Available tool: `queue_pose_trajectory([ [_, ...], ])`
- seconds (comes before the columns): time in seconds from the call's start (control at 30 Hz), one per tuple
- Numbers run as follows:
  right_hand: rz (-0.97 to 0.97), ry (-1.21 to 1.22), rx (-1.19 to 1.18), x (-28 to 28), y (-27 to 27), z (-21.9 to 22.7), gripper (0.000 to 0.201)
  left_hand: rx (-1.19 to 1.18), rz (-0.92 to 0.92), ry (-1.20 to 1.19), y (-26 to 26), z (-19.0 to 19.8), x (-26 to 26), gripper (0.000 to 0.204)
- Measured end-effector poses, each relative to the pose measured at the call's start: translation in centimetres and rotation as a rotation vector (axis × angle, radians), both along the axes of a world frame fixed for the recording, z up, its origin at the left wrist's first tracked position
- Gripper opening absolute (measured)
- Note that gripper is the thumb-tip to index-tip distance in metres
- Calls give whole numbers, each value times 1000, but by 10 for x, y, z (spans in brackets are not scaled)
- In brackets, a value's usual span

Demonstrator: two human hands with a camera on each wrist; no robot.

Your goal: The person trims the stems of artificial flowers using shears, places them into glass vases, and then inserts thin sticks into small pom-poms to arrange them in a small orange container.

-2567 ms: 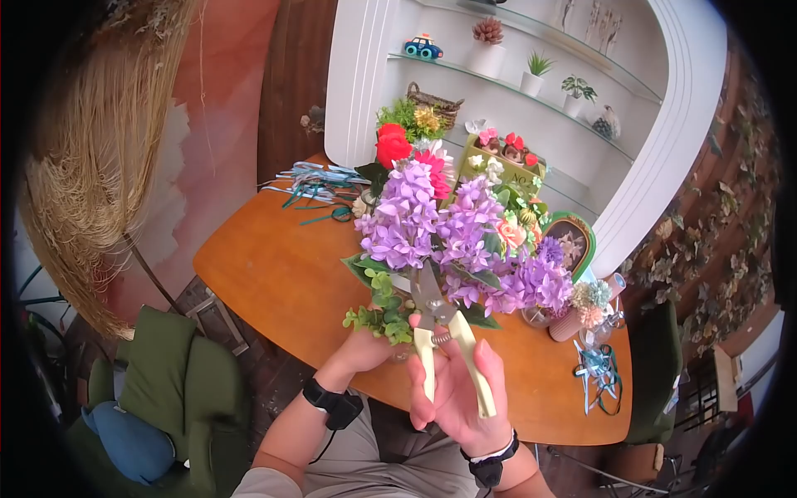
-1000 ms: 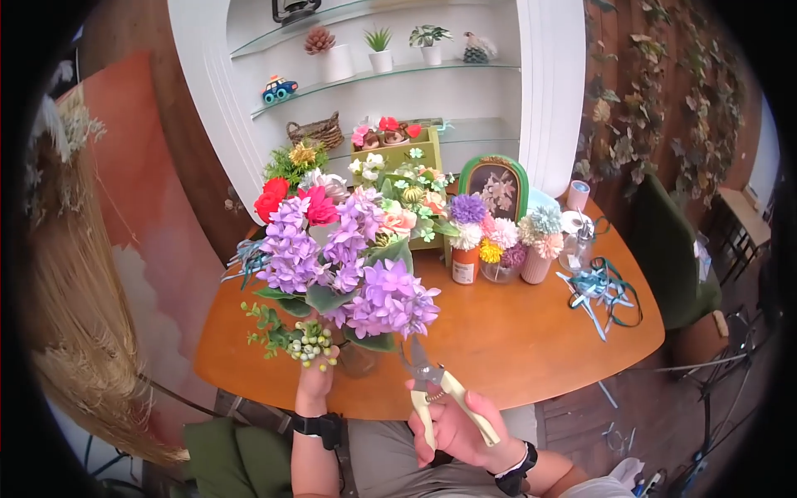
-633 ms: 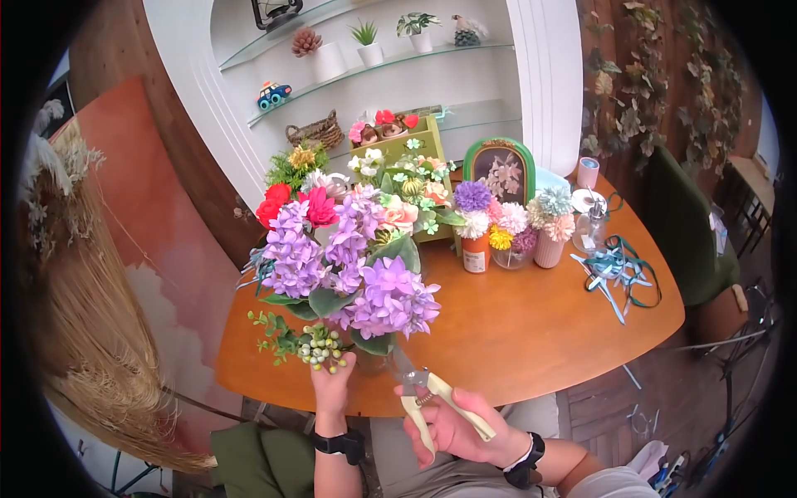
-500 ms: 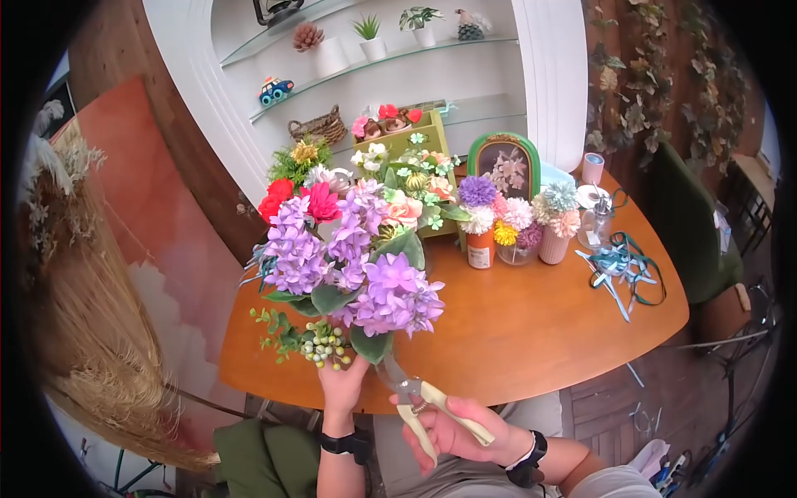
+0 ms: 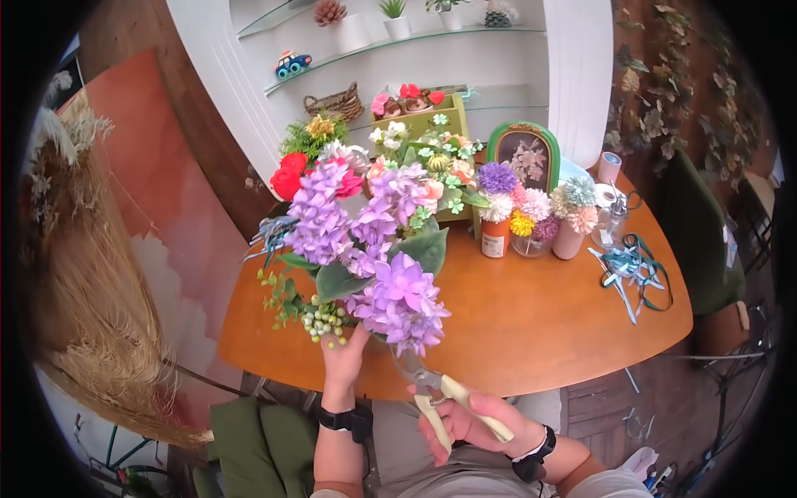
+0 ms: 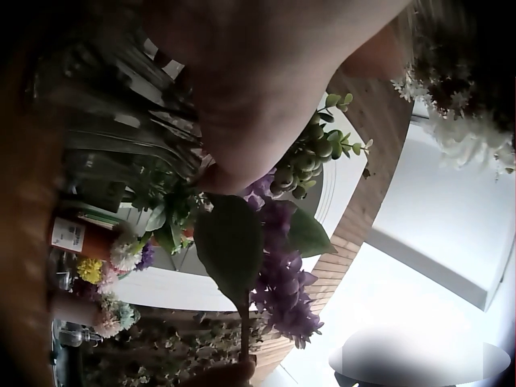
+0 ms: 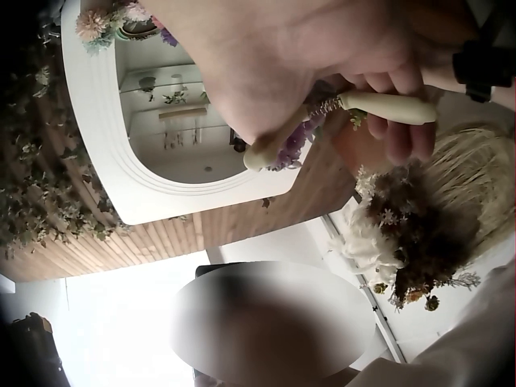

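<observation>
1. Right hand: fingers curled round the pruning shears; handles spread apart.
2. Shears' blades reach just below the lowest cluster of purple flowers; contact unclear.
3. Left hand: beneath the berry sprig, beside the flowers; its fingers mostly hidden, grasp cannot be told.
4. Purple flowers stand over the near left part of the wooden surface; blue and green ribbons at its right end.

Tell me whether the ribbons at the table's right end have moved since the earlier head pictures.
No: against the table, the ribbons lie by its right end as before; no shift shows.
</observation>
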State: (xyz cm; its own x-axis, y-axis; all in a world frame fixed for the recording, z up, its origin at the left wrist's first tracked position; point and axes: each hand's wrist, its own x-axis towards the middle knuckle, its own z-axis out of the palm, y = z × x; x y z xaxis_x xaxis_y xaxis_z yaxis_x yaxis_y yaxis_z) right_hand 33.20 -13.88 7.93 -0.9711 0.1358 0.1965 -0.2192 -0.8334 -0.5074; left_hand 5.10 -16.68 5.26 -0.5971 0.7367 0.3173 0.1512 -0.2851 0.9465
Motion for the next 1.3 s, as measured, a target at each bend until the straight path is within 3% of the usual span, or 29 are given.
queue_pose_trajectory([
  [0.13, -6, -43, 18, 1, 0, 3, 94, -4, -72, -128, -4, -19, -21, 46],
  [0.3, -1, -42, 30, 0, -1, 5, 98, -50, -125, -272, -6, 0, -11, 50],
  [0.67, -15, -73, 90, 2, -1, 4, 97, 11, -126, -266, -2, -5, -14, 48],
  [0.87, -13, -58, 122, 1, -2, 4, 93, -14, -160, -286, -5, -4, -15, 47],
  [1.17, -221, 107, -78, 0, 3, 6, 81, -75, -163, -288, -22, -21, -26, 47],
  [1.2, -204, 98, -199, -2, 0, 8, 69, -84, -159, -283, -24, -23, -28, 47],
  [1.3, -245, -73, -80, -6, 1, 10, 58, -116, -157, -258, -31, -21, -31, 47],
])
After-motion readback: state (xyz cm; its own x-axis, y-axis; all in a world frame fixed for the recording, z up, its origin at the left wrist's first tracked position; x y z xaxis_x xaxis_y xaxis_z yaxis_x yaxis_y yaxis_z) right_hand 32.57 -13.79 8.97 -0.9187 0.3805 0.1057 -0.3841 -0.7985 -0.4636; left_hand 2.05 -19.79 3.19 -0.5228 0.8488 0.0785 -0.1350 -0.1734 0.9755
